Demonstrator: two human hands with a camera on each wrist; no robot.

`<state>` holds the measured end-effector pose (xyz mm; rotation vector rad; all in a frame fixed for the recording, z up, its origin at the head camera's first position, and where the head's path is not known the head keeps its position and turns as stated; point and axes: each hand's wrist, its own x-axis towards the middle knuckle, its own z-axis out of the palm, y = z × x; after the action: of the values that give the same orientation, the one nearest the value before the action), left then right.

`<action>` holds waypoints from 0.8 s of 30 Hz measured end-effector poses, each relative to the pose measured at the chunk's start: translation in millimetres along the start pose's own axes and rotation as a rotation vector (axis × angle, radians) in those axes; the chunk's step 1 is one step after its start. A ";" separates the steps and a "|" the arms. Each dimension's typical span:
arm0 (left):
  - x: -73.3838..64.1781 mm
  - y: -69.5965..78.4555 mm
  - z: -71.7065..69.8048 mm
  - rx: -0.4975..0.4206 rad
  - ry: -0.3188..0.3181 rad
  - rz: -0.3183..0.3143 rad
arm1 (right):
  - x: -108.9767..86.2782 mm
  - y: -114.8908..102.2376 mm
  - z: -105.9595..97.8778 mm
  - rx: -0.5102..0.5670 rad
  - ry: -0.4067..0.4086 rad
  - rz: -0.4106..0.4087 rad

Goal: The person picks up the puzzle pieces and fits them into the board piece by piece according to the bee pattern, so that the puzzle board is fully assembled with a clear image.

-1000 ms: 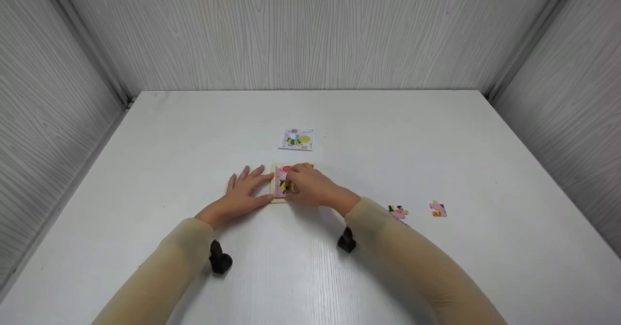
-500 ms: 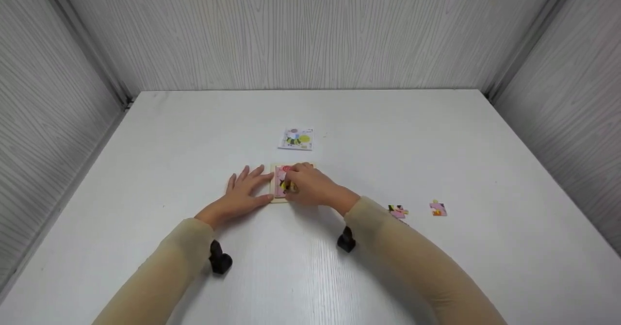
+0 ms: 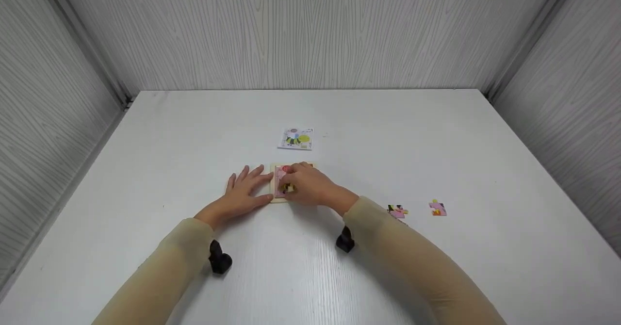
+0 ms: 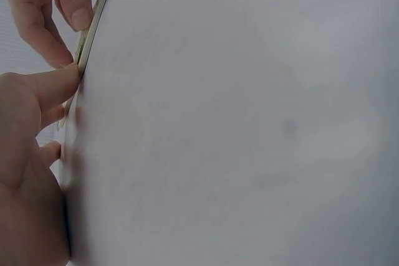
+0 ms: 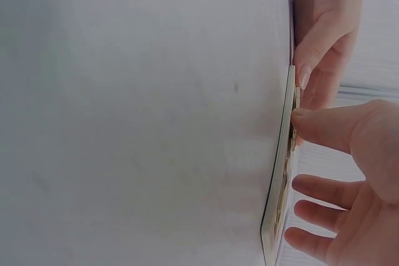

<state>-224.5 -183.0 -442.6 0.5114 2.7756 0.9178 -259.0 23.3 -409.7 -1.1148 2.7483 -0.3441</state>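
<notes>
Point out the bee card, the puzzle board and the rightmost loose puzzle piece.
Bee card (image 3: 296,139): head view, middle of its printed face.
Puzzle board (image 3: 272,186): head view, the pale rim on its left side.
Rightmost loose puzzle piece (image 3: 438,209): head view, middle of its printed face.

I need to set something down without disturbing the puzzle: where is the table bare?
Bare table runs from the left hand to the left edge, and beyond the loose pieces, right of the picture card. It is crowded around the puzzle tray, with the right hand over it and the card just behind.
</notes>
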 end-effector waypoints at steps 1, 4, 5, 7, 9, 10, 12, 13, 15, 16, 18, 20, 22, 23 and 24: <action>0.0 0.0 0.0 0.001 -0.002 -0.002 | -0.3 -0.1 -0.1 0.001 0.001 0.001; 0.2 -0.2 -0.1 0.003 -0.007 -0.007 | -0.7 0.4 0.0 0.001 -0.001 -0.006; 0.3 -0.4 -0.1 0.004 -0.008 -0.008 | -0.7 0.6 0.0 0.000 0.000 -0.011; 0.6 -0.4 0.0 0.006 -0.009 -0.009 | -0.7 0.9 0.1 -0.001 0.002 -0.022; 0.8 -0.5 0.0 0.009 -0.008 -0.007 | -0.4 1.4 0.5 -0.007 0.002 -0.034; 0.8 -0.4 0.0 0.009 -0.008 -0.007 | -0.6 1.5 0.6 -0.010 0.001 -0.037; 1.0 0.0 0.0 0.011 -0.006 -0.007 | -1.0 1.5 0.9 -0.023 0.000 -0.041; 1.0 0.2 0.0 0.013 -0.005 -0.006 | -1.3 1.5 1.1 -0.030 -0.002 -0.042; 0.9 0.6 -0.1 0.016 -0.004 -0.007 | -2.0 0.9 1.1 -0.041 -0.015 -0.038; 0.7 1.0 -0.2 0.017 -0.003 -0.008 | -2.3 0.5 1.3 -0.047 -0.023 -0.033; 0.1 1.7 -0.3 0.018 -0.005 -0.009 | -3.0 -0.4 1.2 -0.057 -0.047 -0.020; -0.3 2.4 -0.4 0.017 -0.006 -0.013 | -3.7 -1.3 0.9 -0.074 -0.076 -0.003; -0.7 2.9 -0.5 0.015 -0.009 -0.015 | -4.4 -2.0 0.2 -0.094 -0.107 0.015; -0.7 3.0 -0.6 0.017 -0.011 -0.016 | -4.8 -2.4 -0.5 -0.102 -0.124 0.025; -0.7 3.0 -0.6 0.016 -0.013 -0.017 | -5.2 -2.8 -1.4 -0.112 -0.138 0.030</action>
<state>-223.2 -181.4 -440.3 0.4939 2.7739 0.8858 -253.7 25.2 -407.4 -1.0788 2.6878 -0.1057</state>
